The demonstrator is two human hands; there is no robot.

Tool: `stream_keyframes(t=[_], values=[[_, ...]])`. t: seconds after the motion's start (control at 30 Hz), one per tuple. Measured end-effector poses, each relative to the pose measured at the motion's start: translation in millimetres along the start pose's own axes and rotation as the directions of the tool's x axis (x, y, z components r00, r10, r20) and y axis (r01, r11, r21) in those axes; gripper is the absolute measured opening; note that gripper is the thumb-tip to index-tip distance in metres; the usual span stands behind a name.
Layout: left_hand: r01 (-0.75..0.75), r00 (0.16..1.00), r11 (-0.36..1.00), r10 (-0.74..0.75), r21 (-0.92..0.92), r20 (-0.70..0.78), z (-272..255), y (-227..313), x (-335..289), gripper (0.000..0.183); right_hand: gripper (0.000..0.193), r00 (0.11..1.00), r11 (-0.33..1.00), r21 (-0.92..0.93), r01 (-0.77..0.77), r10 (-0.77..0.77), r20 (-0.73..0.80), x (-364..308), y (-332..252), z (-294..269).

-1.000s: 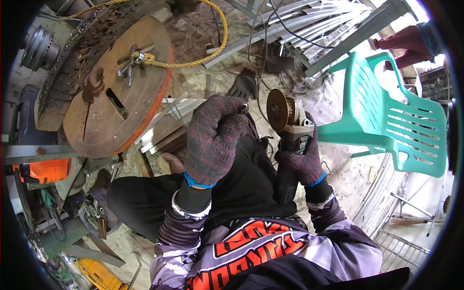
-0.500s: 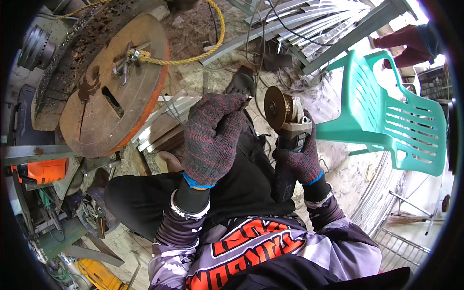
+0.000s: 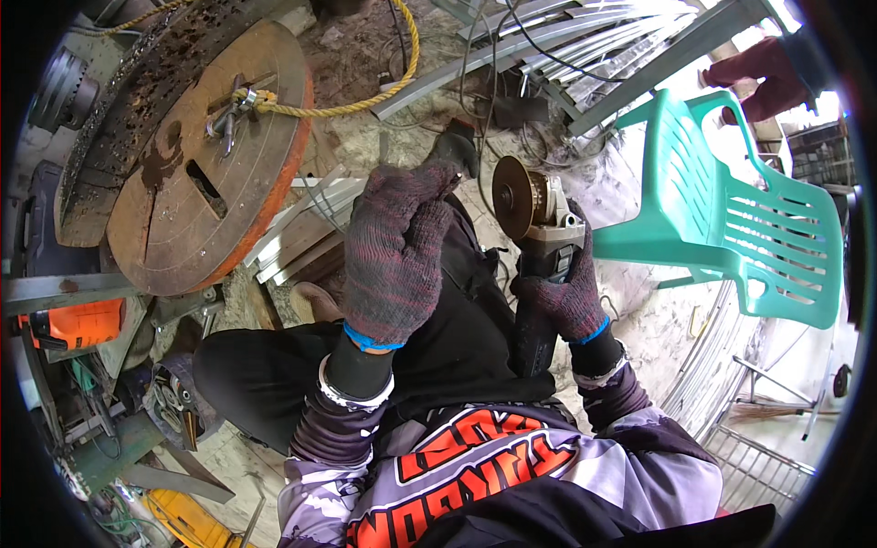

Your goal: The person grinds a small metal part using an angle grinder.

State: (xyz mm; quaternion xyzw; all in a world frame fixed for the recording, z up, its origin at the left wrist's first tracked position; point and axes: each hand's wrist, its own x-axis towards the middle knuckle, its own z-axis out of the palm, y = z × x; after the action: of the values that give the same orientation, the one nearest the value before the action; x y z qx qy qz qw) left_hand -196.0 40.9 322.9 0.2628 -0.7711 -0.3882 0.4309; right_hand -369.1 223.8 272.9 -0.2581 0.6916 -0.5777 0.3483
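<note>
My right hand (image 3: 568, 303), in a dark knitted glove with a blue cuff, is wrapped round the body of an angle grinder (image 3: 554, 236). Its thin brown disc (image 3: 513, 198) faces up and to the left. In a matching glove, my left hand (image 3: 391, 265) is closed in a pinch, apart from the disc on its left side. Something small and light-coloured shows at the fingertips, too small to name. Beyond that hand lies my dark shoe (image 3: 454, 149). Both hands hang over my black-trousered legs.
A large round wooden disc (image 3: 247, 82) with a yellow rope (image 3: 411, 68) stands at the left. To the right is a green plastic chair (image 3: 681, 173). Metal bars (image 3: 585, 41) and cables lie behind. Another person's legs (image 3: 758, 82) show at the far right.
The view has shifted slightly, and both hands sit a little further left in it. My right hand keeps its hold on the angle grinder; my left stays pinched.
</note>
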Motion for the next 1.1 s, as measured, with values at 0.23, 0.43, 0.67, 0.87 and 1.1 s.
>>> stream_keyframes(t=[0.23,0.43,0.67,0.87,1.1], values=[[0.293,0.956,0.932,-0.278,-0.215,0.097,-2,-2,-2,0.02,0.12,1.0,1.0,-0.006,0.01,-0.01,0.004,1,2,0],[0.336,0.941,0.902,-0.306,-0.271,0.146,-1,-6,-2,0.019,0.12,1.0,0.999,0.04,-0.027,0.027,-0.004,-1,-3,1],[0.303,0.951,0.933,-0.28,-0.196,0.133,2,-9,-4,0.017,0.108,1.0,1.0,0.024,0.0,0.001,-0.006,-2,-7,5],[0.081,0.991,0.992,-0.069,-0.096,0.118,9,-15,-2,0.014,0.108,1.0,1.0,-0.003,0.0,0.0,-0.011,-2,-3,3],[-0.051,0.996,0.998,0.049,0.031,0.076,9,-19,1,0.014,0.109,1.0,0.999,-0.013,-0.029,0.029,0.008,-4,-5,4]])
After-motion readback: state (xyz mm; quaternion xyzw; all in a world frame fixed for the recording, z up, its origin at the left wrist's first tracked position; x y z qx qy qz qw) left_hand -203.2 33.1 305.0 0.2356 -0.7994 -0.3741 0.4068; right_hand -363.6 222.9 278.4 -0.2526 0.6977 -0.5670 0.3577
